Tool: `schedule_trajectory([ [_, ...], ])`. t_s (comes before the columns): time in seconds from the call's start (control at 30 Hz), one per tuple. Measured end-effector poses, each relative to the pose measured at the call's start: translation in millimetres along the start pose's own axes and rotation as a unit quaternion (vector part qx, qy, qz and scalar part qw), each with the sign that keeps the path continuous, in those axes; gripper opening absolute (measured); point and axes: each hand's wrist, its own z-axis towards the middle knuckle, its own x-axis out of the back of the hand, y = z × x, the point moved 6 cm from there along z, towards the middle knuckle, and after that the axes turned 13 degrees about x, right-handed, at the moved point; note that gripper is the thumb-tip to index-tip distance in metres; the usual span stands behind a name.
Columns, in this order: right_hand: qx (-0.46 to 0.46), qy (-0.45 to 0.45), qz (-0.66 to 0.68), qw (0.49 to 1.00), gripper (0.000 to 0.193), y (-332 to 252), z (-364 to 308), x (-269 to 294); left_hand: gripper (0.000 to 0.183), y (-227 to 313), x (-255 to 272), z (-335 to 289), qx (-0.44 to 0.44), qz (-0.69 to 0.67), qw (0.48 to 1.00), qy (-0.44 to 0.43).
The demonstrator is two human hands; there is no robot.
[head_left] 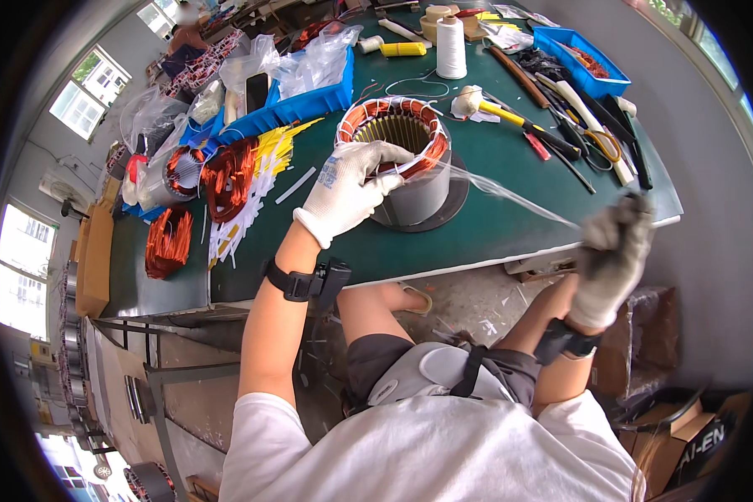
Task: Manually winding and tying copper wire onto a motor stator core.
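A motor stator (417, 202) stands upright on a dark round base (458, 201) near the table's front edge. Its orange copper windings (433, 151) form a ring at the top, bound with white lacing. My left hand (343, 191), in a white glove, grips the near-left rim of that ring with its fingers curled over the edge. Off to the right, past the table edge, my gloved right hand (611, 263) is closed and smeared by motion. White lacing cord (514, 196) stretches from the stator's right side toward it; the cord's end is hidden.
A spool of white thread (451, 50) stands behind the stator. A yellow-handled hammer (502, 113) and other tools lie to the right, near a blue bin (581, 60). Copper coils (169, 243), yellow and white strips (255, 180) and a blue crate (309, 105) crowd the left.
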Motion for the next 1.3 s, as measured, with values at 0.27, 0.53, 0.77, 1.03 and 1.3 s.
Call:
schedule_trajectory([
  [0.27, -0.011, -0.086, -0.523, 0.848, 0.028, 27.9, -8.0, 10.3, 0.024, 4.3, 0.4, 0.1, -0.074, -0.020, 0.997, 0.019],
  [0.53, -0.156, -0.174, -0.449, 0.862, 0.031, 125.0, -44.6, -53.0, 0.025, -4.9, 1.3, -1.8, -0.075, 0.011, 0.997, 0.018],
  [0.77, -0.354, -0.215, -0.038, 0.910, 0.023, 138.3, -28.2, -100.4, 0.027, -4.6, 3.7, -4.0, -0.192, 0.088, 0.968, 0.133],
  [1.03, -0.393, -0.034, -0.014, 0.919, 0.018, 134.8, -64.3, -49.1, 0.027, 5.0, 2.6, -4.6, -0.256, 0.080, 0.957, 0.108],
  [1.3, -0.366, -0.147, -0.079, 0.916, 0.024, 116.8, -66.6, -63.6, 0.043, 10.9, -9.1, 3.7, -0.114, 0.149, 0.974, 0.126],
])
